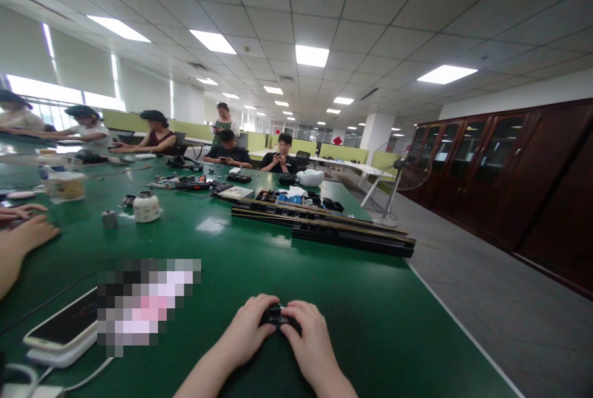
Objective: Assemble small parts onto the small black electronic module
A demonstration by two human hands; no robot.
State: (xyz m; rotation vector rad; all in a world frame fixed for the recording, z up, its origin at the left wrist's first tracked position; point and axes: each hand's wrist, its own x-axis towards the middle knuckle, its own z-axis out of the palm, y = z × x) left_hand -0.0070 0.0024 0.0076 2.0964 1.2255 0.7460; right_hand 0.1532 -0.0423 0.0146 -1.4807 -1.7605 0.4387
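Note:
Near the front of the green table (370, 317), a small black object (277, 317) is gripped from both sides. My left hand (250, 327) has its fingers curled round the object's left side, with the thumb along the near edge. On the right side, my right hand (308, 330) grips it in the same way, fingers over the far edge and thumb in front. A small shiny patch shows on its top between the fingertips. The object's kind is too small and covered to make out.
A phone (65, 317) with cables lies at the left, next to a blurred patch. Another person's hands (32, 228) rest at the left edge. Farther back are a white jar (147, 206), a metal cylinder (110, 219), long black rails (352, 240) and tools (194, 183). Several people sit beyond.

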